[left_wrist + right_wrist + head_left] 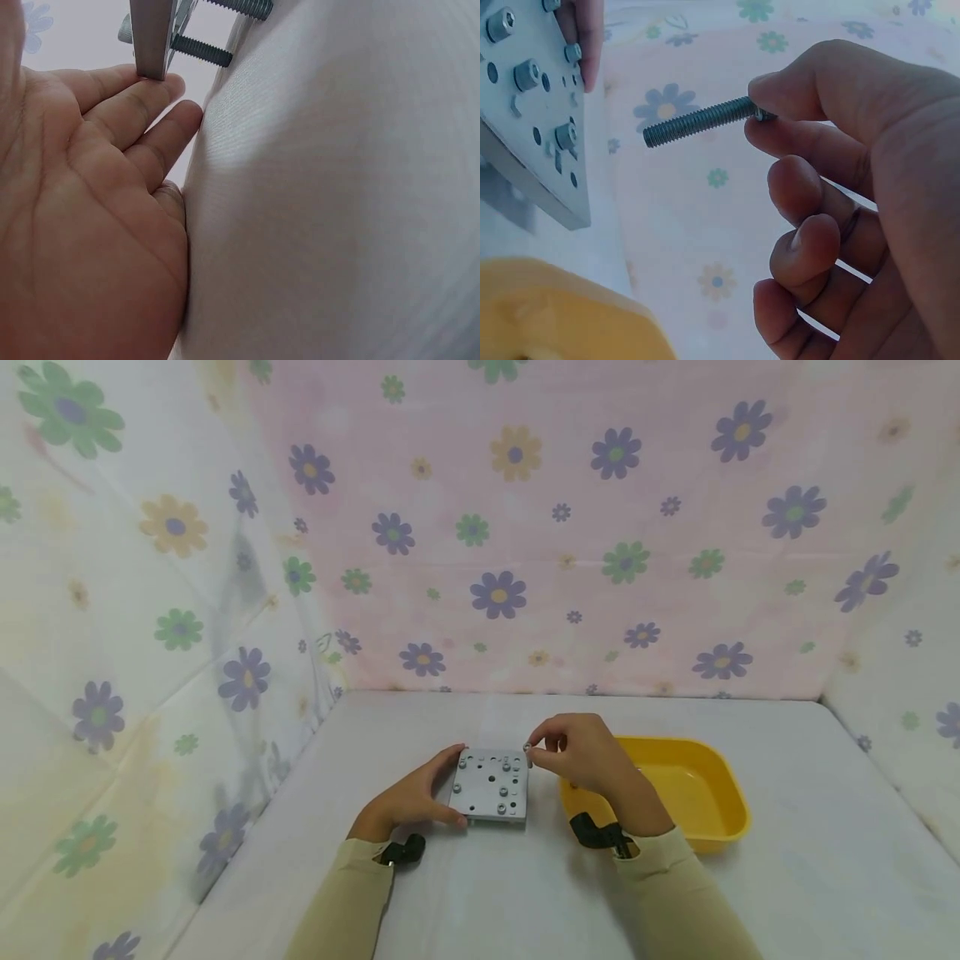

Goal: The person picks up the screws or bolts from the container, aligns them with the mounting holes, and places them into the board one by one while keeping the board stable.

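We are pinching a long bolt point(701, 121) by its head in our right hand point(581, 753) just off the far right corner of the grey plate point(491, 785), while our left hand point(412, 797) is steadying the plate's left edge with straight fingers. The step looks like handling a single bolt at the plate; the next move, we judge, is calling for lining its shank with a hole. In the right wrist view the bolt's long axis is lying nearly level, threaded tip pointing away from our fingers toward the plate.

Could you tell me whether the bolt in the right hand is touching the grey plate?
Apart: the right wrist view shows open background between the bolt and the plate.
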Demonstrator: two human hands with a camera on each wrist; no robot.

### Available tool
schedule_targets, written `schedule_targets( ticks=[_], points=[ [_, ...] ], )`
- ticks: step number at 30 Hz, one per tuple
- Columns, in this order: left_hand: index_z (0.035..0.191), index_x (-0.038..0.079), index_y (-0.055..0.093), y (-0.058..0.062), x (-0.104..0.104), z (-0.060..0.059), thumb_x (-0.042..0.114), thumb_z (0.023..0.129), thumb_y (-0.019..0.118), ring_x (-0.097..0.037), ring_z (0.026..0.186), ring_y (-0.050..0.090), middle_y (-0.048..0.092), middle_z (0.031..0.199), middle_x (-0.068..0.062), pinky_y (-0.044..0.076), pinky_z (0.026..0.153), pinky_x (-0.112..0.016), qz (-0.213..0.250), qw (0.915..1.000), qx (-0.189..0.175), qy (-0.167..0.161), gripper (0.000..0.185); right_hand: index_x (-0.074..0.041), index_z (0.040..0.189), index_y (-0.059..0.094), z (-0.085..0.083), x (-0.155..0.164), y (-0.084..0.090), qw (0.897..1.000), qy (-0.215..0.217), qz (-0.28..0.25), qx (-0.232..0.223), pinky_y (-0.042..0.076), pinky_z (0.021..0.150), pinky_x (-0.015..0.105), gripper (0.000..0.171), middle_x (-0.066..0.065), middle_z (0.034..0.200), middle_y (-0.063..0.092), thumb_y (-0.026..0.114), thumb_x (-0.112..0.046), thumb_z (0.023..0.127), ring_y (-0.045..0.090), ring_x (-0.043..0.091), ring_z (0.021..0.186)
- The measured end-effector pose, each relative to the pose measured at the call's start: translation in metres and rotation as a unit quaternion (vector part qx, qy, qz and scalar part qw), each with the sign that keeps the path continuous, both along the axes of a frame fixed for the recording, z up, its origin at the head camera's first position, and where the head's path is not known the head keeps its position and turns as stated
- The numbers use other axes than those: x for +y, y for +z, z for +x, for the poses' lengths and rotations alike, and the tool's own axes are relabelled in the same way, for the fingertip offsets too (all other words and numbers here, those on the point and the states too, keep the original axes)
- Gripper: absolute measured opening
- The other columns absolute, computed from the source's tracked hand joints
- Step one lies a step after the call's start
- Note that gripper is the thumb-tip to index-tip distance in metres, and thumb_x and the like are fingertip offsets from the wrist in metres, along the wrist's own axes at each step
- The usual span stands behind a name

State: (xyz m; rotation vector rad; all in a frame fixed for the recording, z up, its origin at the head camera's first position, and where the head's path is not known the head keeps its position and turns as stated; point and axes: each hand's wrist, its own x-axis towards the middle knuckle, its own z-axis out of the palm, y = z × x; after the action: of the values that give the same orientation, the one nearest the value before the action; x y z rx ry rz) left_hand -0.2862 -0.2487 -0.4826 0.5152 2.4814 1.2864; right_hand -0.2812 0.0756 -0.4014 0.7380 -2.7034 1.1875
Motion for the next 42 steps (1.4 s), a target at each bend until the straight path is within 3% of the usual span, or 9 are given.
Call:
schedule_targets(
  ticks=[8,15,31,42],
  points=[
    [0.166,0.025,0.02,-0.001,0.001,0.0,0.038,0.064,0.099,-0.018,0.16,0.016,0.026,0.17,0.009,0.01,0.129,-0.053,-0.006,1.0,0.005,-0.003,0.13,-0.028,0.094,0.079,0.003,-0.01,-0.004,1.0,0.0,0.011,0.013,0.043,0.055,0.027,0.008,-0.008,0.072,0.059,0.08,-0.035,0.089,0.053,0.015,0.067],
    [0.166,0.026,0.02,0.0,0.0,0.001,0.038,0.064,0.099,-0.019,0.16,0.016,0.024,0.171,0.007,0.011,0.129,-0.053,-0.022,0.9997,0.01,-0.002,0.13,-0.03,0.095,0.079,0.005,-0.019,-0.005,1.0,-0.005,0.007,-0.005,0.046,0.06,0.029,0.006,-0.008,0.075,0.06,0.079,-0.032,0.09,0.054,0.016,0.073],
    [0.166,0.026,0.021,-0.003,0.001,-0.001,0.041,0.064,0.098,-0.019,0.16,0.018,0.027,0.17,0.007,0.011,0.129,-0.054,-0.017,0.9998,0.004,0.001,0.129,-0.032,0.098,0.081,0.001,-0.034,-0.02,0.999,-0.038,0.016,-0.025,0.047,0.06,0.029,0.01,-0.009,0.073,0.061,0.078,-0.037,0.09,0.055,0.015,0.075],
    [0.166,0.027,0.021,-0.004,-0.001,-0.003,0.042,0.064,0.098,-0.019,0.16,0.018,0.027,0.17,0.008,0.011,0.129,-0.055,-0.019,0.9998,0.006,0.001,0.129,-0.033,0.095,0.081,-0.002,-0.04,-0.028,0.999,-0.036,0.009,-0.012,0.046,0.057,0.028,0.007,-0.01,0.071,0.06,0.078,-0.035,0.089,0.055,0.014,0.072]
  ],
)
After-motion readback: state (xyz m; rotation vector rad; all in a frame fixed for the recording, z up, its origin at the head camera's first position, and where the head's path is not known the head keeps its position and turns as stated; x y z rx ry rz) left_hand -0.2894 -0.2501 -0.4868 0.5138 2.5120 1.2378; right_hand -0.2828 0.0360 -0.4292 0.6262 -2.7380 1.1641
